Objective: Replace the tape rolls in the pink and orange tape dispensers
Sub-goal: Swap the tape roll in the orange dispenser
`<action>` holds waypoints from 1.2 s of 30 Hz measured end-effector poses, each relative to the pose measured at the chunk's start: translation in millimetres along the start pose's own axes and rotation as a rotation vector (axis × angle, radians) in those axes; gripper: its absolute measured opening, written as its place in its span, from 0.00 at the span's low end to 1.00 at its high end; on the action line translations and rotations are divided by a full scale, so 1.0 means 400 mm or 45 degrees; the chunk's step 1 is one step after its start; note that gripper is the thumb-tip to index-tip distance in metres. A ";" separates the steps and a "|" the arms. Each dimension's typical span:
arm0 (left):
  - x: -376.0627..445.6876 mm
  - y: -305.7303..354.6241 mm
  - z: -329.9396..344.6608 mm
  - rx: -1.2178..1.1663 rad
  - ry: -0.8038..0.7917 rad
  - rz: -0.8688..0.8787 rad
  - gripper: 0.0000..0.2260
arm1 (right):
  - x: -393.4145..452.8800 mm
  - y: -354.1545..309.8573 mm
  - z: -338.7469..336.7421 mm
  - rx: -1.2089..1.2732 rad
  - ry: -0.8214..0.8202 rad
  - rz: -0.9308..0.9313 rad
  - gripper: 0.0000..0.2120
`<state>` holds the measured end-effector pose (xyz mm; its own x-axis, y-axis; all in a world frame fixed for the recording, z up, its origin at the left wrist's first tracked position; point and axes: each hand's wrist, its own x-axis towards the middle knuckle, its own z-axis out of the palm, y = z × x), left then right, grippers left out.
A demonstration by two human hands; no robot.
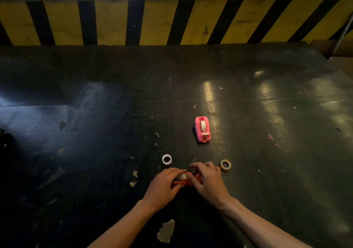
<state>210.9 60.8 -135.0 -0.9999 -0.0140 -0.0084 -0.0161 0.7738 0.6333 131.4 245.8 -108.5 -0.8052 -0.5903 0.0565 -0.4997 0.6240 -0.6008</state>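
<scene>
Seating a roll in the orange dispenser point(188, 181) near the worktop point(267, 104) front edge; left hand point(164, 183) and right hand point(207, 180) fingers closed around it. Pink dispenser point(202, 129) looks loaded. Next: probably threading tape to the cutter.

No readable text anywhere in view.
The pink tape dispenser point(202, 129), the orange tape dispenser point(188, 180) under the hands and the two loose rolls show no legible label; the far barrier point(172, 22) bears only yellow-and-black warning stripes.

Dim, glare streaks on floor point(210, 95)
</scene>
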 end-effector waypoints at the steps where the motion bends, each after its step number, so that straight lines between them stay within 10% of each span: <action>1: -0.001 0.001 0.001 -0.001 0.001 0.001 0.22 | 0.003 -0.008 0.006 -0.009 -0.010 0.023 0.16; 36: 0.008 -0.025 -0.014 -0.238 0.047 -0.116 0.20 | 0.025 0.036 -0.001 0.461 -0.041 0.529 0.07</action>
<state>208.0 49.5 -137.1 -0.9934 -0.1048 -0.0460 -0.1026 0.6375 0.7636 115.9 249.1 -116.4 -0.8984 -0.3504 -0.2648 0.0045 0.5955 -0.8033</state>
